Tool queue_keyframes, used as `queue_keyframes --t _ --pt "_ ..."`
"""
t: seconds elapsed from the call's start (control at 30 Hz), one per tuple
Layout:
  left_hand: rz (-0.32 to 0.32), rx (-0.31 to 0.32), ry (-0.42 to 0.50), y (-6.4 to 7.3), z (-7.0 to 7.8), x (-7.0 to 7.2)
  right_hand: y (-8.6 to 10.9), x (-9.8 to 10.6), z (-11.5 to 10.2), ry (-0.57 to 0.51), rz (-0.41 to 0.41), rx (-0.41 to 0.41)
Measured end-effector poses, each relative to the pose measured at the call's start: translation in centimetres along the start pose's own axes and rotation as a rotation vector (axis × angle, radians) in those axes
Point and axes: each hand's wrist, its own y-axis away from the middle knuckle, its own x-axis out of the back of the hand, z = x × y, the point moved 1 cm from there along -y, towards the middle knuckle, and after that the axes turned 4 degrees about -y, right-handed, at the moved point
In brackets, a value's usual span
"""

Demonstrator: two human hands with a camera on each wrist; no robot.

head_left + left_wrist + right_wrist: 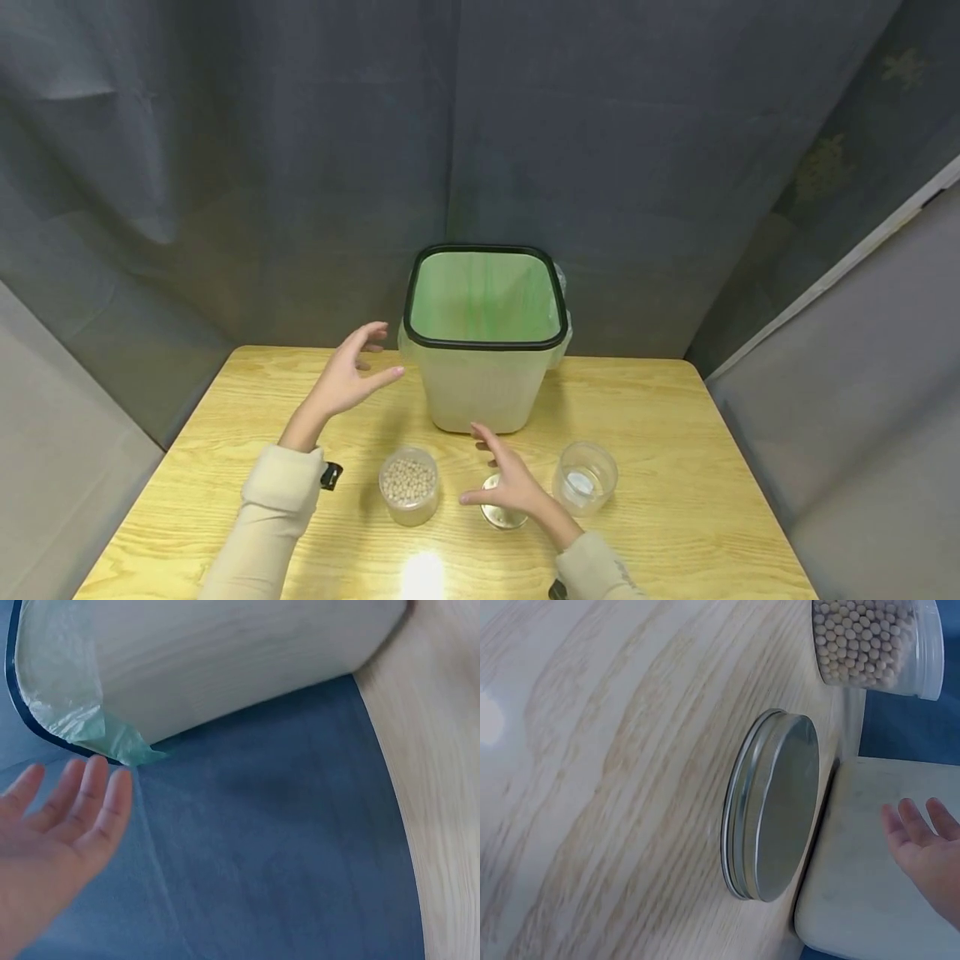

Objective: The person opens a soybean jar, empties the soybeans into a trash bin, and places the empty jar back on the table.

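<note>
A pale waste bin (482,387) with a black rim and green inside stands at the back of the table. My left hand (347,379) is raised beside the bin's left side, thumb and fingers spread, holding nothing. In the left wrist view, its fingertips are close to a loose corner of the translucent green liner (127,741) below the rim. My right hand (513,483) hovers over a round metal lid (504,518), fingers apart and nothing held. The right wrist view shows this lid (776,810) lying on the table, with the right hand (934,859) beyond it.
A clear jar of pale round beans (408,485) stands between my hands, left of the lid. Another clear jar (585,482) is on the right, beside my right wrist. Dark curtain (315,208) hangs behind the wooden table (645,417).
</note>
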Motion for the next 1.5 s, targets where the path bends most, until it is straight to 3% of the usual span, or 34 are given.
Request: queue_keyframes --t 0.27,0.47,0.7,1.2,1.5 --pt "-0.060 -0.093 -0.091 2.1 -0.8 -0.2 -0.4 -0.9 0.4 0.000 -0.035 -0.016" --pt "-0.096 -0.101 -0.095 4.3 -1.6 -0.4 -0.8 -1.8 1.2 -0.005 -0.059 0.001" --pt "-0.145 -0.100 -0.098 6.3 -3.3 -0.9 -1.1 -3.1 1.7 -0.018 -0.118 -0.064" --pt "-0.157 -0.058 -0.110 8.6 -5.1 -2.6 -1.9 -6.1 2.7 0.033 -0.181 -0.102" --pt "-0.164 -0.040 -0.081 9.1 -5.6 -3.1 -2.3 -7.2 3.0 -0.027 -0.187 -0.080"
